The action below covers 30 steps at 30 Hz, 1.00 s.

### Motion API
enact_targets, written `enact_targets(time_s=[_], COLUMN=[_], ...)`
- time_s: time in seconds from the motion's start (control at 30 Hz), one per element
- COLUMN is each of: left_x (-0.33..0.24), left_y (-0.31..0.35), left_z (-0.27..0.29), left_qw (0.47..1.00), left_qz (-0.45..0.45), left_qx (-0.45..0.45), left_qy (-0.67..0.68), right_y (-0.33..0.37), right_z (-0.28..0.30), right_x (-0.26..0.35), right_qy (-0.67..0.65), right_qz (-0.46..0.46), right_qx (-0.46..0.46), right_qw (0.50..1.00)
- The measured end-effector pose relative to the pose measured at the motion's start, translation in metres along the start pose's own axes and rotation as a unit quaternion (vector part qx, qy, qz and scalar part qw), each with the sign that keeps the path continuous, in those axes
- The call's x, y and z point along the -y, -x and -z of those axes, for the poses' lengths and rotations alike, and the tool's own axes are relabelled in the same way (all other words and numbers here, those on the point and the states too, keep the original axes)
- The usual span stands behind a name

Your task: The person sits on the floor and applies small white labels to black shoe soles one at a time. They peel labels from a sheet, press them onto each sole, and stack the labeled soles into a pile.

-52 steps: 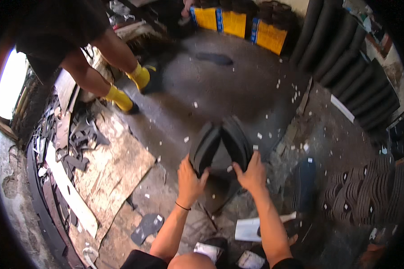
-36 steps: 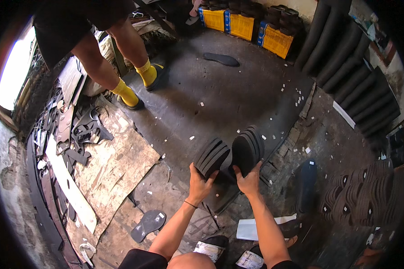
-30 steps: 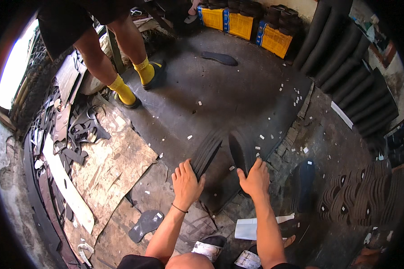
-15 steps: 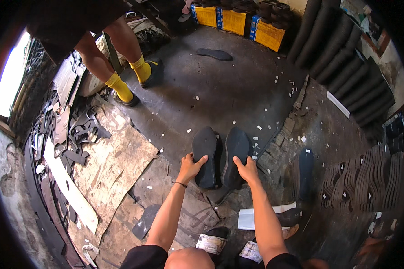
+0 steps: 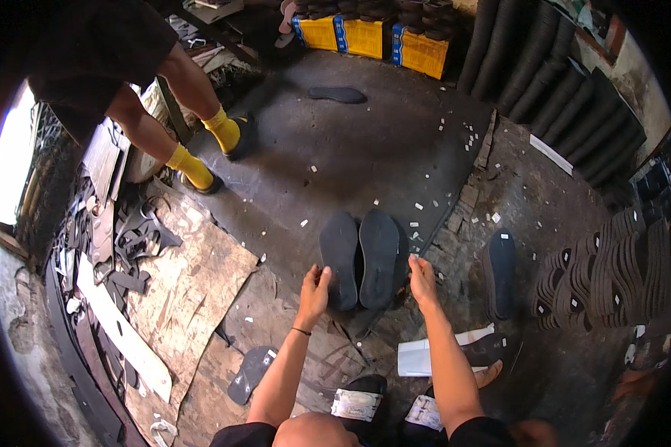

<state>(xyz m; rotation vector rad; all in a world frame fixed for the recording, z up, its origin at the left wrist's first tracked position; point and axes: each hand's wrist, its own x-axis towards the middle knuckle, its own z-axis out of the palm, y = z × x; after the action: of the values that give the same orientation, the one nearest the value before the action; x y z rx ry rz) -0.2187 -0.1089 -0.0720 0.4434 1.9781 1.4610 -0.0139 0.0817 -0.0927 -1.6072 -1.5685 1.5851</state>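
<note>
Two stacks of dark shoe soles lie side by side in front of me, the left stack (image 5: 338, 257) and the right stack (image 5: 380, 257) now close together. My left hand (image 5: 315, 290) is at the outer edge of the left stack, thumb apart from the fingers. Just off the right stack's outer side is my right hand (image 5: 423, 281), open with nothing in it. Whether the left fingertips touch the sole, I cannot tell.
Another sole stack (image 5: 503, 272) stands to the right, near piles of wavy-edged soles (image 5: 608, 276). A single sole (image 5: 337, 94) lies ahead. A person in yellow socks (image 5: 194, 167) stands far left, beside scraps and a worn board (image 5: 190, 290). Yellow boxes (image 5: 361, 39) line the back.
Both hands have let go of the sole stacks and drawn outward from them. The stacks have come together, closing most of the gap. The view has shifted slightly.
</note>
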Motion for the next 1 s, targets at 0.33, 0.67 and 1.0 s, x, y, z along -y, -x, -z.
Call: enact_targets(time_s=[0.33, 0.67, 1.0], left_x=[0.018, -0.09, -0.17], left_y=[-0.007, -0.081, -0.422], left_z=[-0.002, 0.002, -0.165], left_qw=[1.0, 0.902, 0.74], left_qz=[-0.004, -0.28, -0.362], left_qx=[0.006, -0.065, 0.052], left_qy=[0.003, -0.323, -0.565], right_y=[-0.023, -0.148, -0.221], right_z=[0.002, 0.004, -0.026], right_x=[0.011, 0.07, 0.111], right_qy=[0.067, 0.313, 0.354], right_qz=[0.099, 0.292, 0.259], right_qx=[-0.069, -0.165, -0.225], right_qw=[0.991, 0.888, 0.87])
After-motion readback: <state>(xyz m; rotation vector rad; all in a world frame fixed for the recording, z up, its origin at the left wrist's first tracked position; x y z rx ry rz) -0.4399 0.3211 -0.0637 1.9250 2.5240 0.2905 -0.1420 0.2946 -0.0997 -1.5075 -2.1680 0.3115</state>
